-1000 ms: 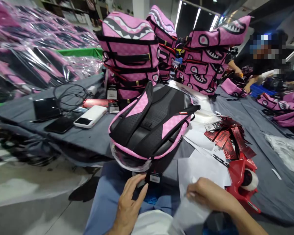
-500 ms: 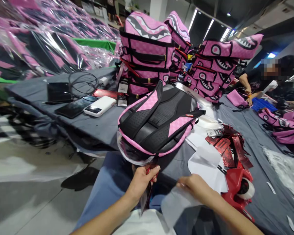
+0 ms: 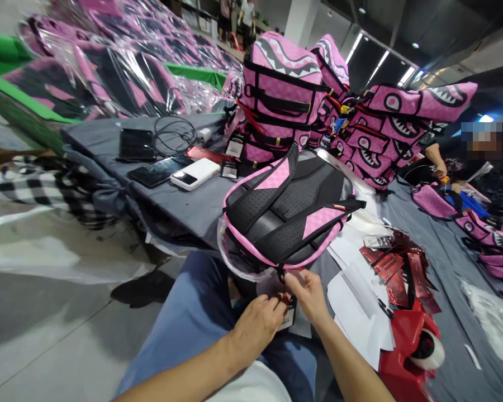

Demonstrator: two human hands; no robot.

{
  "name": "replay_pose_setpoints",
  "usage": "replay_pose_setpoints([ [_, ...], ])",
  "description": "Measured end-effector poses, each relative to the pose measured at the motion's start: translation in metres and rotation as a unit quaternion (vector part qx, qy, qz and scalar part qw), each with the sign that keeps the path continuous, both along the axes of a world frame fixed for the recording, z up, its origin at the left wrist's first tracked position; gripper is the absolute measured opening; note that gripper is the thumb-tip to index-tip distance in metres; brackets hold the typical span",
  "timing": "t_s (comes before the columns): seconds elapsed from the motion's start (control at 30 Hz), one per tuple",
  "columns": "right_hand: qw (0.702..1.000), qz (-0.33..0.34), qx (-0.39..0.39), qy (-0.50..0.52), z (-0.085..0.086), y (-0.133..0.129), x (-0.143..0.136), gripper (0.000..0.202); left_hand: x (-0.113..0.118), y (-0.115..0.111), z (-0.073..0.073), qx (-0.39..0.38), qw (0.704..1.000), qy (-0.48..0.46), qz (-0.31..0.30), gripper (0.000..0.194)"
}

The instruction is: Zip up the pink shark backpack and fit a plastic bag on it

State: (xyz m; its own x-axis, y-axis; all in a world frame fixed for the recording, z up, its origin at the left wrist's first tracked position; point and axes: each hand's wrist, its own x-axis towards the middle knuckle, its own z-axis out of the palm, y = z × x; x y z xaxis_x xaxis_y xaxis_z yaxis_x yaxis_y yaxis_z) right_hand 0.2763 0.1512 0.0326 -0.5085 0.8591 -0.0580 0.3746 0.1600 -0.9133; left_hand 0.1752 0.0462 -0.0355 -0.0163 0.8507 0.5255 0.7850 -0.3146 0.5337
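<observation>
Hands [image 3: 259, 325] crowd a flat tag [image 3: 289, 320] together, grip unclear, beside a rounded, padded backpack [image 3: 291, 202].

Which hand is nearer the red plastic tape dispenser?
Right. The right hand is left of the tape dispenser, at the near edge of the pink-and-black backpack; the left hand is farther left.

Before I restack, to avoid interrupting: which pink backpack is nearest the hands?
The backpack lying straps up at the near edge of the table; stacked bags sit farther back.
</observation>
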Motion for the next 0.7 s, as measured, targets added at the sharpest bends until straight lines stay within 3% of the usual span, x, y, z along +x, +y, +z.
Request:
replay_pose_setpoints([
  [0.07,1.000,-0.016,0.014,-0.007,-0.002,-0.007,-0.005,0.031,-0.004,-0.003,-0.002,0.001,1.000,-0.022,0.002,0.031],
  [0.13,0.998,-0.025,0.049,-0.009,-0.006,-0.009,-0.009,0.026,-0.009,-0.007,-0.003,-0.014,0.987,-0.155,0.037,0.024],
  [0.2,0.998,-0.019,0.064,-0.005,-0.008,-0.007,-0.010,0.029,-0.014,-0.009,-0.007,-0.048,0.917,-0.376,0.122,0.017],
  [0.27,0.998,-0.004,0.056,-0.001,-0.008,-0.003,-0.009,0.031,-0.016,-0.006,-0.008,-0.074,0.825,-0.527,0.191,0.033],
  [0.3,0.999,0.003,0.052,0.000,-0.007,-0.001,-0.009,0.031,-0.016,-0.003,-0.007,-0.082,0.796,-0.566,0.199,0.041],
  [0.37,0.999,0.017,0.044,-0.002,-0.005,0.002,-0.008,0.029,-0.015,0.005,0.000,-0.093,0.754,-0.632,0.156,0.052],
  [0.5,0.999,0.031,0.030,-0.009,-0.003,0.005,-0.008,0.025,-0.010,0.019,0.019,-0.114,0.570,-0.808,0.097,0.061],
  [0.53,0.999,0.037,0.025,-0.009,-0.003,0.005,-0.007,0.024,-0.009,0.021,0.021,-0.119,0.541,-0.826,0.104,0.058],
  [0.63,0.997,0.072,0.030,-0.003,-0.004,0.009,0.002,0.025,-0.007,0.026,0.018,-0.113,0.509,-0.843,0.131,0.048],
  [0.7,0.992,0.092,0.084,-0.024,-0.005,0.012,0.012,0.032,-0.006,0.028,0.015,-0.101,0.498,-0.848,0.148,0.045],
])
